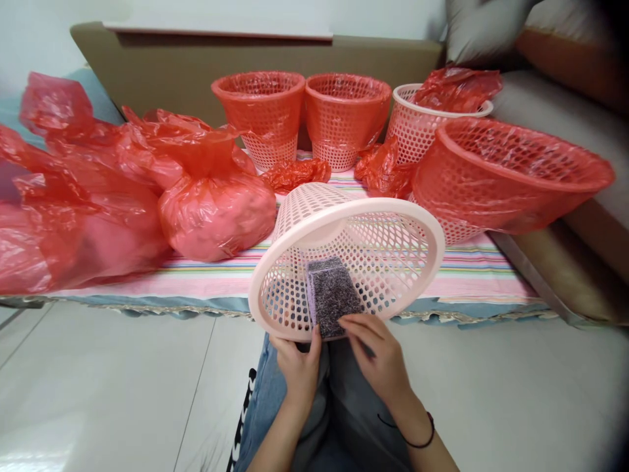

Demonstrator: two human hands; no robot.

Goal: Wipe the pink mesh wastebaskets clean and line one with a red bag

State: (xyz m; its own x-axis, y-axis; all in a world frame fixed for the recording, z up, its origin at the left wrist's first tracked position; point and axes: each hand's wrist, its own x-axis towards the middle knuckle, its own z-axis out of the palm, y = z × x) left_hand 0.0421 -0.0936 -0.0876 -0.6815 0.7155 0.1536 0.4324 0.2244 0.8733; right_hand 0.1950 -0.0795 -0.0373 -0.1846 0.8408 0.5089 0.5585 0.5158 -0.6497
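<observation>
A pale pink perforated plastic wastebasket lies tilted, its mouth facing me, above my knees. Against its inner wall rests a dark grey scouring sponge with a lilac side. My left hand grips the lower rim, its thumb inside against the sponge's left edge and its fingers under the rim, partly hidden. At the sponge's lower right corner, my right hand pinches with thumb and fingertips.
Two wastebaskets lined with red bags stand behind. On the right are a tilted lined basket and one with a crumpled bag. Filled red bags crowd the left of the striped cloth. Cushions lie right.
</observation>
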